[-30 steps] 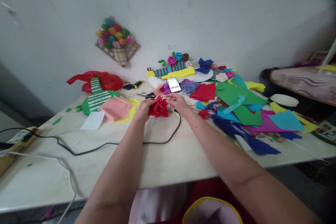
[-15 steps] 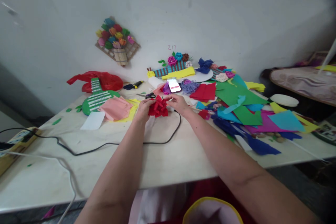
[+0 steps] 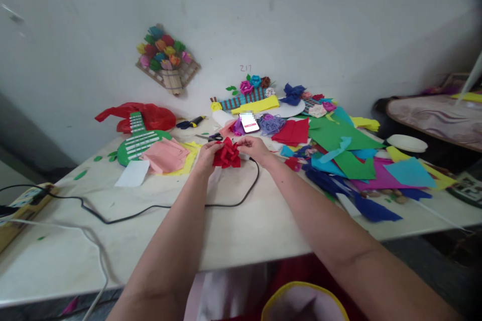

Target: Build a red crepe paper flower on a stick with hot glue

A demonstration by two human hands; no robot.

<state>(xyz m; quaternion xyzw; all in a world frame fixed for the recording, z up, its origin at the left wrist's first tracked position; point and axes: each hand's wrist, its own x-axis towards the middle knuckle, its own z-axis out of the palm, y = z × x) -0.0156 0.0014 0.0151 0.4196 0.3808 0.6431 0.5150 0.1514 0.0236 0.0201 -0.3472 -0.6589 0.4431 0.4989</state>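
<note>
Hardly anything has shifted since the earlier frame: both hands and the flower keep nearly the same place, and only the whole view has slid very slightly left. Between the two hands sits the red paper flower [image 3: 227, 154], bridged side to side by them. Thumb and fingers of the left hand [image 3: 206, 154] pinch its left side; those of the right hand [image 3: 253, 147] are drawn together on its upper right rim, the exact fold too small to make out. So the flower lies to the right of the left grip and to the left and a little nearer the body from the right one. It is roughly round, with no clear long axis. Neither hand is nearer, since both touch it. Whether it rests on the desk [image 3: 259, 235] or is held just above cannot be told; it is closer to the far edge than the near one.

Just beyond are scissors [image 3: 215, 137] and a lit phone [image 3: 250, 124]. A black cable [image 3: 246, 196] curves below the right hand. Pink paper [image 3: 165, 154] lies toward the left edge, a green sheet [image 3: 335, 134] toward the far right corner.
</note>
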